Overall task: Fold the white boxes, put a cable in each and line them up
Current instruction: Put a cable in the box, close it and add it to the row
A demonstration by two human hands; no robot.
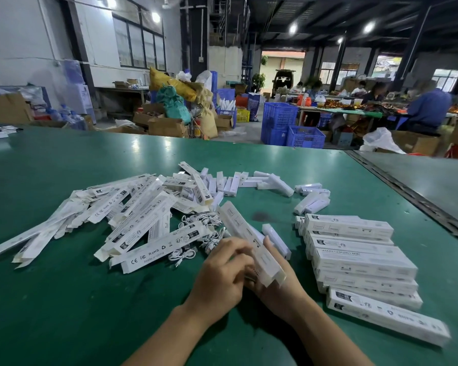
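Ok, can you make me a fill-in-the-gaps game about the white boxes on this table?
The long white cardboard box, held by the left hand and right hand, is above a ___ table top.
The pile of flat unfolded white boxes lies on the hands' ___ side.
The row of folded white boxes lies on their ___ side.
The thin coiled cables are ___.
Missing words: green, left, right, white.
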